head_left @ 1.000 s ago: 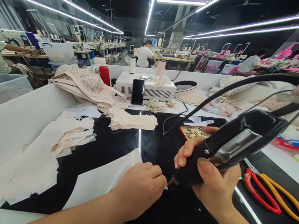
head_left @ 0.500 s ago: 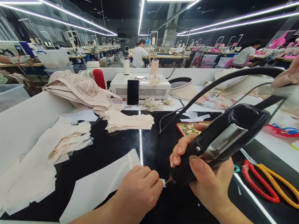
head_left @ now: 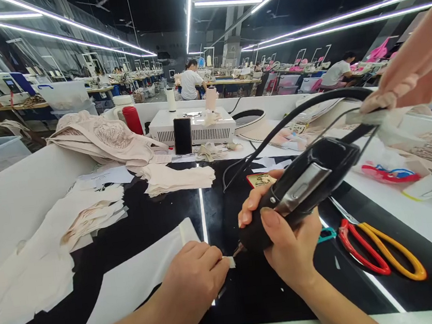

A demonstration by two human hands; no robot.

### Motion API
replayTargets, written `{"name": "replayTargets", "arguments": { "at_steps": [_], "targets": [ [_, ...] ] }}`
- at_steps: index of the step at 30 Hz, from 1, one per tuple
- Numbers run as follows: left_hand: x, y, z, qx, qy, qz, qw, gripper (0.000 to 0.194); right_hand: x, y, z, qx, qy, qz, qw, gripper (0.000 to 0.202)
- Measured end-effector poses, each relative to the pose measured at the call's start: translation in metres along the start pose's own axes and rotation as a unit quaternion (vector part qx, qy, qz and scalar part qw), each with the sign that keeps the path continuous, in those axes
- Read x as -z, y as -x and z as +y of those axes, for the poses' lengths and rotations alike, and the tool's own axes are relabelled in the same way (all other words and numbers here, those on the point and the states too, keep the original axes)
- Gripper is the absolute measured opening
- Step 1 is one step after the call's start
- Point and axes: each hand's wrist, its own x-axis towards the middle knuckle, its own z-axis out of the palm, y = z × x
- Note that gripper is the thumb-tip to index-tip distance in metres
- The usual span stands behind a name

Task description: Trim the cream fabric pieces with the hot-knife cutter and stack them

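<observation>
My right hand is wrapped round a black corded hot knife with a metal lever along its side. The tool is tilted, its narrow metal tip pointing down and left. Close to that tip, my left hand pinches a small white strip, whose end sticks out past the fingers. Left of this hand lies a white fabric piece with a cream band along its top end. Part of the fabric is hidden under the hand and forearm, so I cannot tell whether the strip belongs to it.
Cream fabric pieces are piled at the left, with a smaller stack farther back. Red-and-orange-handled scissors lie on the right. A phone leans against a white vented box. The tool's cord arches overhead.
The view has shifted slightly, so the surroundings sit farther left. Both hands keep their holds, and the tool's tip stays close to the strip's end.
</observation>
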Motion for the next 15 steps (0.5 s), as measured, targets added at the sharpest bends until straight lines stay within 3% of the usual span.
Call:
{"name": "replayTargets", "arguments": {
  "at_steps": [15],
  "targets": [
    [0.0047,-0.0055,-0.0035,-0.047,-0.048,0.000,0.998,0.026,-0.0016,0.0036,-0.0053,-0.016,0.003,-0.013,1.000,0.046]
  ]
}}
